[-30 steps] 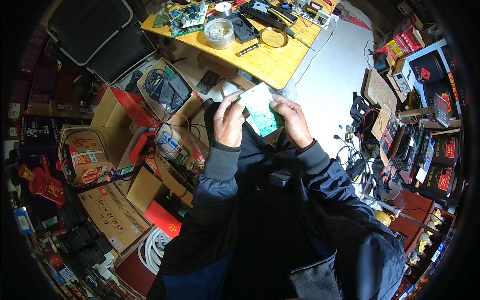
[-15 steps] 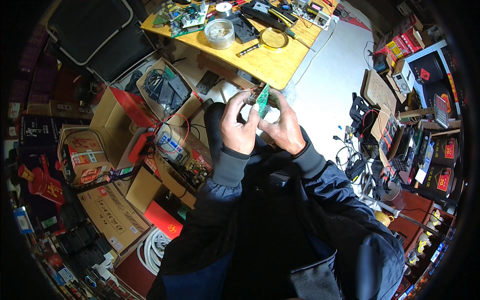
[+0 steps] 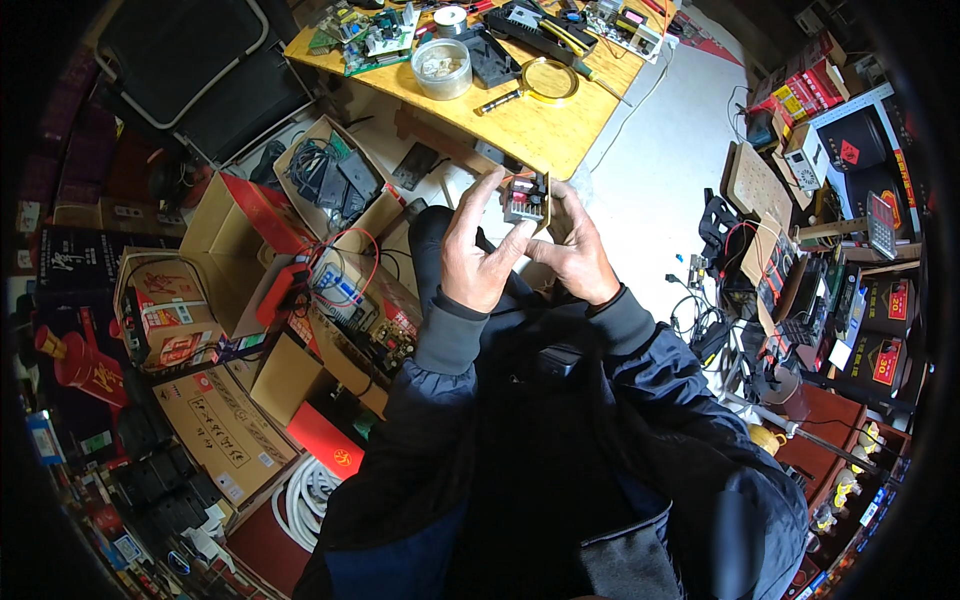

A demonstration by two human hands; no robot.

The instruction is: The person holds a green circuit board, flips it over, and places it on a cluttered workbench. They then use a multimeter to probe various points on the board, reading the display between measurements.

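Between my two hands, in front of the table's near edge, I hold a small circuit board up on its edge. Its component side shows, with a grey finned metal part and dark and red components. My left hand grips it from the left, thumb at its lower edge. From the other side my right hand closes on it, thumb below and fingers behind the board. The board's far face is hidden.
On the yellow table are a magnifying glass, a clear round tub and green circuit boards. Cartons, one holding cables and adapters, crowd the left. Tangled cables lie at the right. A black chair stands back left.
The circuit board has been turned in my hands: its green face showed before, and now its component side does. My fingers have shifted on it; both hands stay in about the same place.
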